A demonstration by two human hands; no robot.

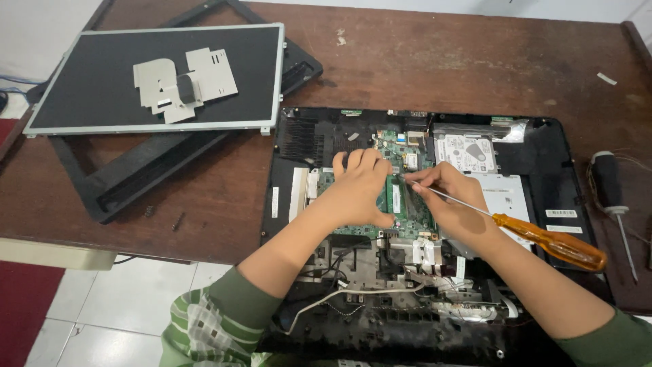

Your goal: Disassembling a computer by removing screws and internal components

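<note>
Opened laptop base point(543, 156) sits at the table's near edge. Left hand point(356, 187) lies flat and open on the green board point(407, 204), holding nothing. Right hand point(451, 197) pinches an orange-handled screwdriver point(543, 239); a slipped tip could easily gouge the memory slot.

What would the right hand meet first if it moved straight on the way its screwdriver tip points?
Probably the left hand. The right hand holds the screwdriver with its tip aimed left over the green board, and the left fingers lie just beyond the tip. Depth is unclear.
</note>
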